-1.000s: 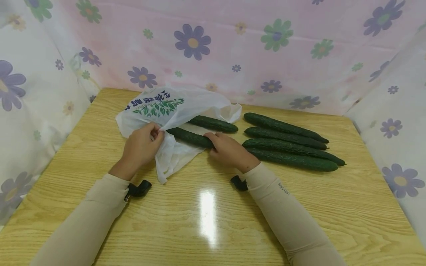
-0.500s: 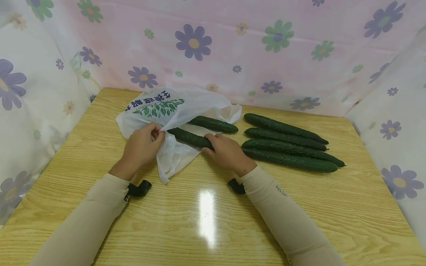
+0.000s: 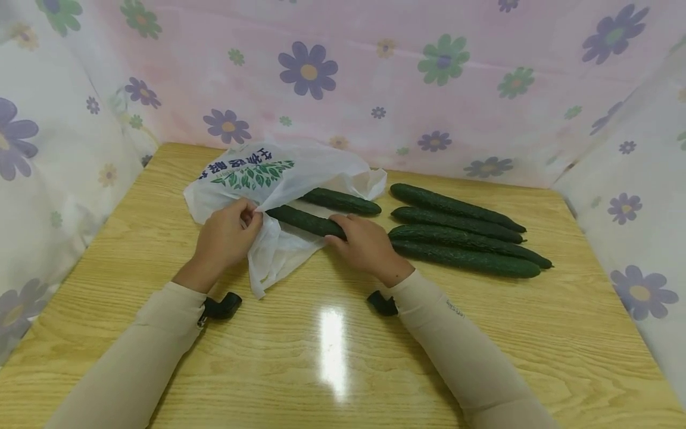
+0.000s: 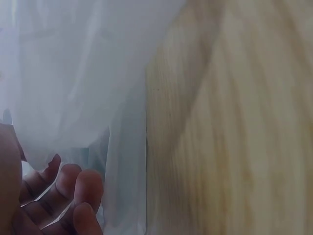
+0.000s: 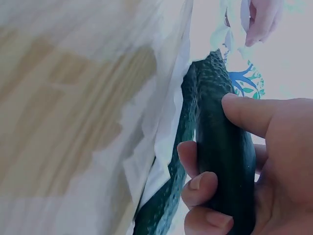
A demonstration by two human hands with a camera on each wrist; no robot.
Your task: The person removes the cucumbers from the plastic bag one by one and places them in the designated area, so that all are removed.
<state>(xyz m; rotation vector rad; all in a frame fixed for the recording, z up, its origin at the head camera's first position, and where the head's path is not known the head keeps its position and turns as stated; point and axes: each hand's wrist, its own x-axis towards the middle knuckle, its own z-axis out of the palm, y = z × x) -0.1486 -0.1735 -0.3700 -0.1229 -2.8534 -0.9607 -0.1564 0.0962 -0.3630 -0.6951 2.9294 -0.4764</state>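
With fingers curled round it, my right hand (image 3: 364,247) grips a dark green cucumber (image 3: 305,220) near its right end. The cucumber's far end runs into the mouth of a white plastic bag (image 3: 321,161) printed with green leaves. My left hand (image 3: 227,235) pinches the bag's edge at its opening. Behind the gripped cucumber, a second cucumber (image 3: 345,201) lies partly inside the bag, its left end hidden. In the right wrist view, my thumb and fingers wrap the held cucumber (image 5: 222,142). In the left wrist view, curled fingers (image 4: 68,181) show below the bag's film.
Several cucumbers (image 3: 466,238) lie side by side on the wooden table (image 3: 429,357), right of the bag. A flowered cloth (image 3: 370,77) hangs along the table's back and both sides.
My right hand has shifted slightly along the cucumber toward the bag, with its thumb further left. My left hand stays on the bag's edge. The other cucumbers have not moved.
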